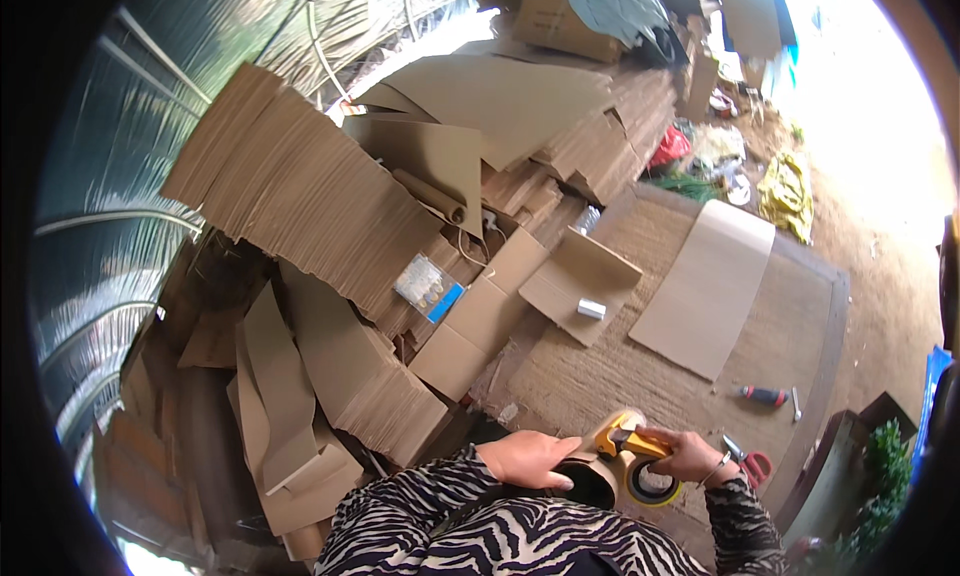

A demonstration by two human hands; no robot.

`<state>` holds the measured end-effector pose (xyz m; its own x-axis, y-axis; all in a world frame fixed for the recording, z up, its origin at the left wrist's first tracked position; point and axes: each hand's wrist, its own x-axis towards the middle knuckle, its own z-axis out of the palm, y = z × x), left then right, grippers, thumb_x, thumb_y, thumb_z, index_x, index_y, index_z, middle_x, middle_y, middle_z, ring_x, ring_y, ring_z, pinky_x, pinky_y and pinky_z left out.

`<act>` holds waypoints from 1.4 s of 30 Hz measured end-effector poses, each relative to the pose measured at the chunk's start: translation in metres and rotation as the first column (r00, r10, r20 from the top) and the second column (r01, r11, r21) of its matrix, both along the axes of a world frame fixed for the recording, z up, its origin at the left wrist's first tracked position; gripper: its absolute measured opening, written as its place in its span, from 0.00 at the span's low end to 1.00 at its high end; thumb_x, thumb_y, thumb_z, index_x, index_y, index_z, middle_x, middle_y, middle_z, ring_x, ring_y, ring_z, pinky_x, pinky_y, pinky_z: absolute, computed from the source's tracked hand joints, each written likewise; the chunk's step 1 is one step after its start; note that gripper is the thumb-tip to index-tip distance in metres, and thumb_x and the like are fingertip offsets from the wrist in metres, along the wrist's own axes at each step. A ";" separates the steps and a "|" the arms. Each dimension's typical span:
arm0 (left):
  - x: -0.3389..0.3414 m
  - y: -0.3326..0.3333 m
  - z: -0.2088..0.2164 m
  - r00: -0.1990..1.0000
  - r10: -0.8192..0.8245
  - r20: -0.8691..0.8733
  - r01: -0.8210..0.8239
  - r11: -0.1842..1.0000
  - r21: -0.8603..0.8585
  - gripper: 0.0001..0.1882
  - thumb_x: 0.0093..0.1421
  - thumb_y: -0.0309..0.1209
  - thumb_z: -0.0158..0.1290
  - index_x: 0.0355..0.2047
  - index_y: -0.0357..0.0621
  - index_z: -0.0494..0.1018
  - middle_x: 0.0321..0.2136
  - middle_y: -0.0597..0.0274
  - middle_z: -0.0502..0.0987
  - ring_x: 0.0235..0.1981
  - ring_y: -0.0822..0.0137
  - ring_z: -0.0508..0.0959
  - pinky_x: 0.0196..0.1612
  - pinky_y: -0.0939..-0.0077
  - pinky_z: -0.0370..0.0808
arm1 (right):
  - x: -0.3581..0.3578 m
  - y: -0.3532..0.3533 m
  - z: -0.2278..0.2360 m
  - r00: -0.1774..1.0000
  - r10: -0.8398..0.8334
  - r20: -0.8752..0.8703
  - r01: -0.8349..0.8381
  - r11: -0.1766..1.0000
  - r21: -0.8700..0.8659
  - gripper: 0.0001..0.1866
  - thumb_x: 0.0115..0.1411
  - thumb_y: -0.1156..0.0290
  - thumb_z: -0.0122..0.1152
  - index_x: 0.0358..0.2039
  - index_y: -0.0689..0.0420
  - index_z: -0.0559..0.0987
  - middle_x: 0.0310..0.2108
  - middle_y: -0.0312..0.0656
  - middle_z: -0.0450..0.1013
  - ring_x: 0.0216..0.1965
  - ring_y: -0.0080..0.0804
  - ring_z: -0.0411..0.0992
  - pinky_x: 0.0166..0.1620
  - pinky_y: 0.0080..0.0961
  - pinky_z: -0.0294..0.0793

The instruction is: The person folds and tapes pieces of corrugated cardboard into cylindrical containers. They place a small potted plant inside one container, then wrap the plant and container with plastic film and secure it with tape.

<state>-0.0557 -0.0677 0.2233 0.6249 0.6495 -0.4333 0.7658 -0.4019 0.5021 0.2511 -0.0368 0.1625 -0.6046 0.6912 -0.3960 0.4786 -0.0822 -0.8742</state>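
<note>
Close to my body, my left hand [528, 460] grips the edge of a cardboard piece [603, 468] curled into a tube, its dark hollow end facing me. My right hand [685, 455] is closed round a yellow tape dispenser [622, 439] with a roll of tape [653, 484] on it. The dispenser's head lies against the tube's upper side; I cannot tell whether tape is stuck there. Red-handled scissors [757, 467] lie just beyond my right wrist. Farther off is a screwdriver-like tool [764, 395] with a grey and red handle.
A flat cardboard sheet [705, 286] lies on the worn work table [560, 396]. Left of it, a folded cardboard piece [555, 276] carries a small white box [591, 309]. Tall stacks of cardboard [290, 186] crowd the left. A green plant [885, 476] stands at the right.
</note>
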 end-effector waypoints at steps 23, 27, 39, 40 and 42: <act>-0.007 -0.017 -0.019 0.890 0.408 -0.202 -0.423 0.905 -0.035 0.26 0.58 0.42 0.58 0.54 0.45 0.69 0.35 0.43 0.79 0.38 0.48 0.81 0.40 0.61 0.77 | 0.012 0.007 -0.038 0.978 0.206 -0.030 -0.199 0.968 0.153 0.36 0.46 0.63 0.61 0.60 0.35 0.71 0.37 0.50 0.78 0.37 0.47 0.77 0.43 0.37 0.76; -0.014 0.005 -0.037 0.893 0.072 -0.444 -0.112 0.992 -0.064 0.29 0.58 0.34 0.51 0.61 0.49 0.61 0.33 0.35 0.77 0.35 0.38 0.79 0.37 0.48 0.76 | -0.004 0.015 -0.041 0.946 0.311 -0.090 -0.287 0.934 0.213 0.35 0.48 0.65 0.59 0.61 0.36 0.70 0.37 0.50 0.78 0.36 0.46 0.77 0.46 0.36 0.75; -0.033 -0.009 -0.057 0.481 0.872 -0.086 -0.793 0.391 -0.466 0.18 0.65 0.24 0.42 0.54 0.40 0.70 0.44 0.55 0.79 0.43 0.58 0.80 0.42 0.59 0.81 | -0.020 0.031 -0.088 0.953 0.246 -0.179 -0.194 0.944 0.268 0.36 0.46 0.64 0.61 0.61 0.39 0.70 0.45 0.47 0.78 0.43 0.43 0.76 0.50 0.34 0.73; -0.032 -0.022 -0.054 0.491 0.864 -0.106 -0.802 0.401 -0.443 0.18 0.66 0.28 0.43 0.54 0.39 0.69 0.45 0.55 0.78 0.43 0.58 0.79 0.44 0.60 0.80 | -0.023 0.045 -0.075 0.953 0.257 -0.161 -0.212 0.944 0.254 0.35 0.47 0.65 0.60 0.60 0.42 0.72 0.46 0.46 0.78 0.44 0.42 0.76 0.51 0.33 0.73; -0.025 -0.040 -0.051 0.538 0.830 -0.145 -0.798 0.445 -0.407 0.19 0.67 0.35 0.46 0.55 0.38 0.69 0.48 0.54 0.77 0.43 0.59 0.78 0.48 0.62 0.77 | -0.022 0.067 -0.054 0.947 0.314 -0.073 -0.293 0.933 0.211 0.38 0.45 0.63 0.66 0.61 0.42 0.71 0.48 0.46 0.77 0.45 0.42 0.76 0.52 0.31 0.72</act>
<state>-0.0805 -0.1081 0.1726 -0.0635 0.6632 -0.7458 0.5953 0.6249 0.5050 0.2289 0.0300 0.1080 -0.8280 0.5253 -0.1961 0.3597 0.2294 -0.9044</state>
